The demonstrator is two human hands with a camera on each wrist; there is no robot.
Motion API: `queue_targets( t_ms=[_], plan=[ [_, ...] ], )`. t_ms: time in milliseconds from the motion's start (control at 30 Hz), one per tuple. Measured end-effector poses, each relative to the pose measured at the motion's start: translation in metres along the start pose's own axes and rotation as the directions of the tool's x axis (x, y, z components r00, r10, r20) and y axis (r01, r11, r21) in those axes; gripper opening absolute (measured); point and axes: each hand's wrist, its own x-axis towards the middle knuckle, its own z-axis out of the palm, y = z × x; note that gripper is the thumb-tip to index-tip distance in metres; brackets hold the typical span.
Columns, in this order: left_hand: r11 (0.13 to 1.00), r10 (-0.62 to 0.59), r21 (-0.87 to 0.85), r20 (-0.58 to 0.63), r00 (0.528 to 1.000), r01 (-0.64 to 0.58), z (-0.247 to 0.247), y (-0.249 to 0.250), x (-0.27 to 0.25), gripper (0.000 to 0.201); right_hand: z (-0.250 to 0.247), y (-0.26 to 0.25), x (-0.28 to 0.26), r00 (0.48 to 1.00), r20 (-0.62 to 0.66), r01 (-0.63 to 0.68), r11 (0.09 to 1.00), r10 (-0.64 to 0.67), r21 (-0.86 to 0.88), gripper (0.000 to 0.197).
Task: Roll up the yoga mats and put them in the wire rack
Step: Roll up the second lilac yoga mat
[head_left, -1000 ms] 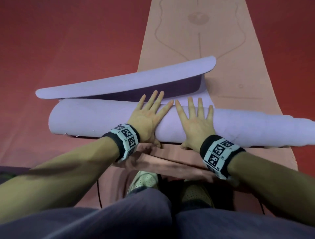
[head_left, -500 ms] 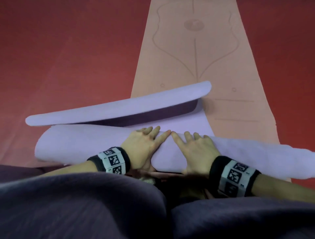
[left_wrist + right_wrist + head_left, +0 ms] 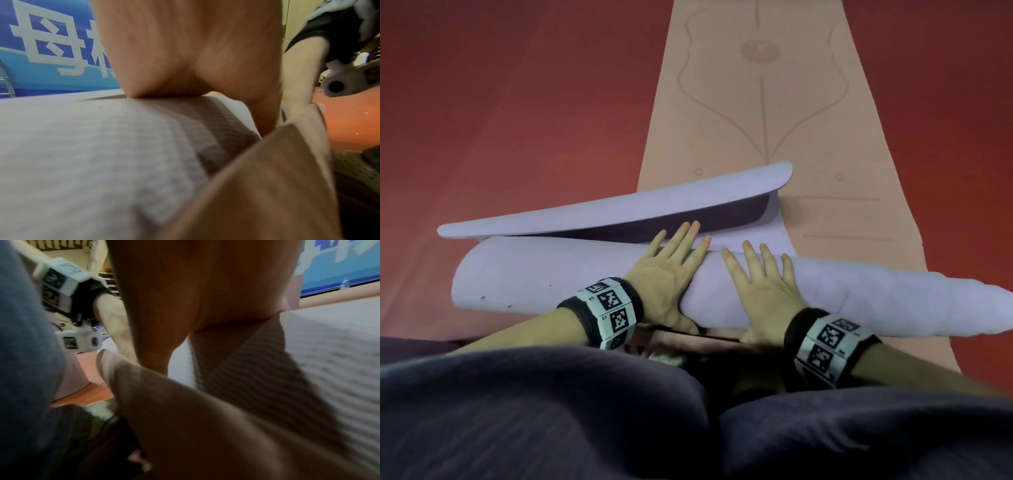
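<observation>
Left hand (image 3: 666, 274), right hand (image 3: 760, 291) flat, fingers spread, pressing lilac roll (image 3: 551, 274) mid-frame. Roll skewed, right end telescoping: push evenly, square ends, tuck curled flap (image 3: 619, 209).

Lighting: dim, warm, diffuse. Head view was soft, bowed at edges, darkest toward 6 o'clock. Both wrist views were motion-blurred, close surfaces defocused, shadowed.

My dark trousers (image 3: 551, 411) fill the lower edge of the head view. A red floor (image 3: 517, 102) spreads beyond. A blue banner (image 3: 51, 48) with white characters stands behind. My light shoe (image 3: 667, 358) shows between my knees.
</observation>
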Motion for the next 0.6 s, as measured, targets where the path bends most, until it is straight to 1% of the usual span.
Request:
queue_targets(
  t_ms=[67,167,300,400,467,533,600],
  plan=[
    [1.000,-0.005,0.010,-0.023,1.000,0.005,0.002,0.002,-0.001,0.141,-0.010,0.004,0.008,1.000,0.008,-0.010,1.000,0.010,-0.022,0.137],
    [1.000,-0.008,0.024,-0.050,0.999,0.009,0.002,0.009,-0.004,0.136,-0.024,0.012,0.025,0.997,0.072,-0.024,1.000,0.024,-0.006,0.144],
    [0.999,-0.043,0.012,-0.060,0.997,0.043,0.002,0.013,0.001,0.143,-0.040,0.021,0.042,0.991,0.136,-0.023,0.999,0.017,0.044,0.150],
    [0.999,-0.034,-0.025,-0.039,0.999,0.033,-0.004,0.006,0.009,0.148,-0.045,0.021,0.046,0.987,0.154,-0.046,0.998,0.039,0.044,0.151],
    [0.999,-0.030,-0.042,-0.010,1.000,0.029,-0.009,0.000,0.013,0.148,-0.042,0.018,0.043,0.989,0.129,-0.072,0.997,0.066,0.039,0.148],
    [0.998,-0.038,-0.048,0.012,0.999,0.039,-0.015,-0.005,0.021,0.147,-0.034,0.013,0.035,0.995,0.050,-0.082,0.997,0.081,0.017,0.142],
    [0.996,-0.046,-0.075,0.028,0.999,0.048,-0.023,-0.012,0.032,0.146,-0.025,0.008,0.023,0.996,-0.043,-0.081,0.996,0.079,-0.040,0.137]
  ],
)
